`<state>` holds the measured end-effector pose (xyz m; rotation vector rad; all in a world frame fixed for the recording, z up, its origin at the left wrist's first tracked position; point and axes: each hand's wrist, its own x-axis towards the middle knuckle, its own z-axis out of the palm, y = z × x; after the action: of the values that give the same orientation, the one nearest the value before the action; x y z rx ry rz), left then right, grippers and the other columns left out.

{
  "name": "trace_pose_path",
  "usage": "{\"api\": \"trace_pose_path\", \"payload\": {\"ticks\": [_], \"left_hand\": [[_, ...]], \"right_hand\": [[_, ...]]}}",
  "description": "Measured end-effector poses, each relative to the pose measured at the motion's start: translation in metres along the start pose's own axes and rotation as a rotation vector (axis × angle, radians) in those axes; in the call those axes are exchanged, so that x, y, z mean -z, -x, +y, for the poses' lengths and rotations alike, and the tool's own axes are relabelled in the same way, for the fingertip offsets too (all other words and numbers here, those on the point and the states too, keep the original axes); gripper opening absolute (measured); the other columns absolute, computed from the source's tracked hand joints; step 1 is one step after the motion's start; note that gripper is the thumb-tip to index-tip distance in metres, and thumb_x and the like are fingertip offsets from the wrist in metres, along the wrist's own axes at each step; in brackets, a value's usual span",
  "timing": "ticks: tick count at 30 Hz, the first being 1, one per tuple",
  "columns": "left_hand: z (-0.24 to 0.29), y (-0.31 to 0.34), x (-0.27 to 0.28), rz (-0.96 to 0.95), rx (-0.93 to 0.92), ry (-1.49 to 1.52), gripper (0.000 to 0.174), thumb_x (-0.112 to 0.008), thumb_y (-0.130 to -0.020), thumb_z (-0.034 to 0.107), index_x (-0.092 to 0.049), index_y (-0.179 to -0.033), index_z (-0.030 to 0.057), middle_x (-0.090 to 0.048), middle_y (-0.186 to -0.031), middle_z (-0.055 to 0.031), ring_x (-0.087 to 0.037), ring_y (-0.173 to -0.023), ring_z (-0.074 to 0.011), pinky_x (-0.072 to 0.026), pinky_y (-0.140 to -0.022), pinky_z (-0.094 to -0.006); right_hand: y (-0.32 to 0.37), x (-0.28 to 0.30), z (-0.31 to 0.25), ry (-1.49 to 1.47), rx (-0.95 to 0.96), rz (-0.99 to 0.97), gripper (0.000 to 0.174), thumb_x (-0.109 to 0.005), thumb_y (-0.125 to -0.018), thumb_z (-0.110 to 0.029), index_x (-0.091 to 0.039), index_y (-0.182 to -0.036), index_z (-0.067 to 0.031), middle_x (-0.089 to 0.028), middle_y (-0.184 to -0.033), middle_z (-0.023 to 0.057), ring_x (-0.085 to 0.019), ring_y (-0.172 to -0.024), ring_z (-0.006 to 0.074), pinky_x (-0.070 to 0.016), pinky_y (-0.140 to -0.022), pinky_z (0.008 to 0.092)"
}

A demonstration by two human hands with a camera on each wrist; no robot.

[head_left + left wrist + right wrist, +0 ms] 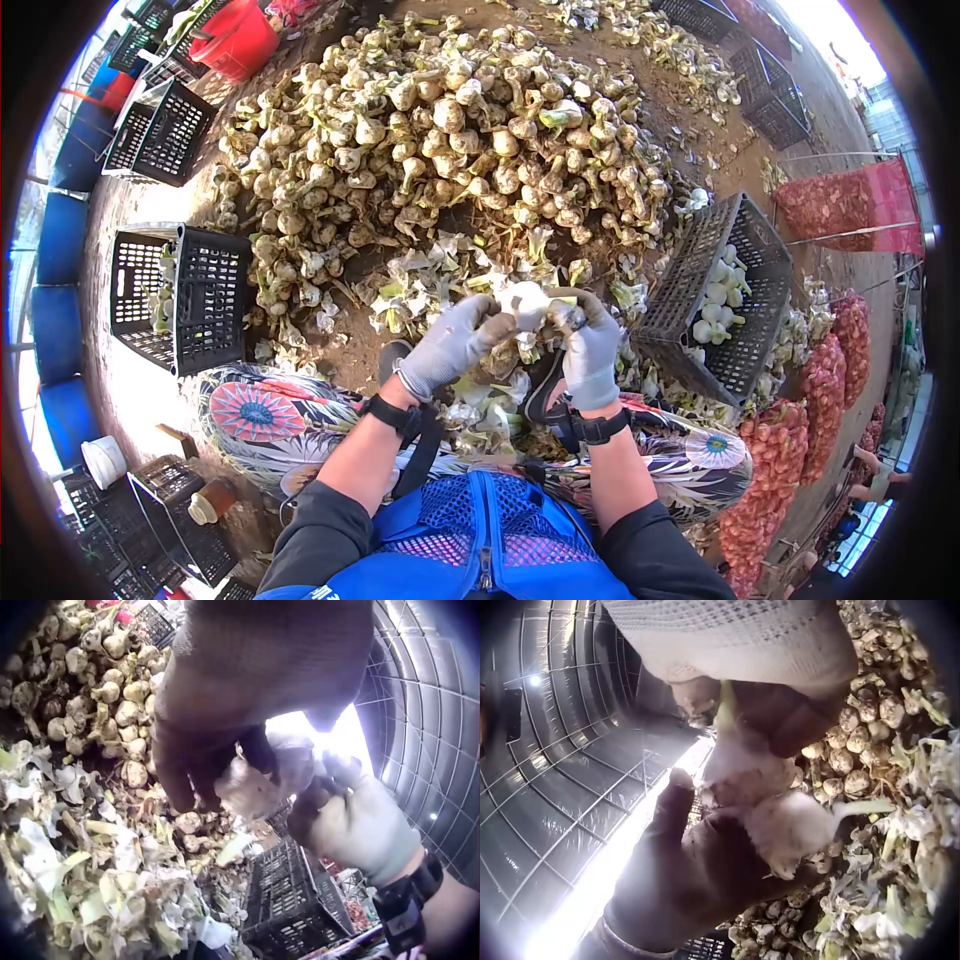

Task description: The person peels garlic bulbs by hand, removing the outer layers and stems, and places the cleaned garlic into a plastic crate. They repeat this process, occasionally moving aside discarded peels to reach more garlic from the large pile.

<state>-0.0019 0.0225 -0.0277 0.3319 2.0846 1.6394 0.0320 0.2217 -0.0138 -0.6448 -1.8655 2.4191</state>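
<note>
Both hands wear pale knitted gloves and meet over the peelings, around a white garlic bulb point(525, 303). My right hand point(592, 345) grips the bulb by its greenish stem end, fingers curled. My left hand point(452, 345) holds the bulb's other side between thumb and fingers. In the right wrist view the garlic bulb point(742, 769) hangs stem up under the right glove. A second whitish piece with a pale stem point(799, 825) lies against the left fingers; I cannot tell if it is a bulb or loose skin.
A big heap of unpeeled garlic point(440, 130) lies ahead, with peelings point(430, 285) before it. A black crate point(670, 290) with white bulbs stands at right, another crate point(210, 300) at left. Red net sacks point(765, 490) line the right side. A red bucket point(245, 45) stands far left.
</note>
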Motion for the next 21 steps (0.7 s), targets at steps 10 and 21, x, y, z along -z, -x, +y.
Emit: {"api": "trace_pose_path", "payload": {"ticks": [10,21], "left_hand": [[-0.002,0.013,-0.020,-0.168,0.253,0.154,0.040,-0.059,-0.096,0.040,-0.067,-0.103,0.0025,-0.066,-0.080,-0.0057,-0.061,-0.073,-0.0158,-0.0507,-0.070,-0.0308],[0.029,0.007,-0.025,0.227,-0.303,-0.445,0.060,-0.068,-0.077,0.008,-0.049,-0.134,0.0066,-0.055,-0.126,-0.0225,-0.060,-0.110,-0.0384,-0.0474,-0.096,-0.0399]], "right_hand": [[-0.003,0.001,-0.007,0.152,-0.102,0.000,0.015,-0.069,-0.086,-0.006,-0.070,-0.101,-0.0021,-0.064,-0.074,-0.0023,-0.053,-0.056,0.0033,-0.0415,-0.051,0.0182],[-0.011,0.019,0.024,-0.159,-0.306,0.049,0.025,-0.072,-0.090,-0.024,-0.068,-0.103,-0.0033,-0.067,-0.088,0.0039,-0.064,-0.074,0.0125,-0.0535,-0.062,0.0272]]}}
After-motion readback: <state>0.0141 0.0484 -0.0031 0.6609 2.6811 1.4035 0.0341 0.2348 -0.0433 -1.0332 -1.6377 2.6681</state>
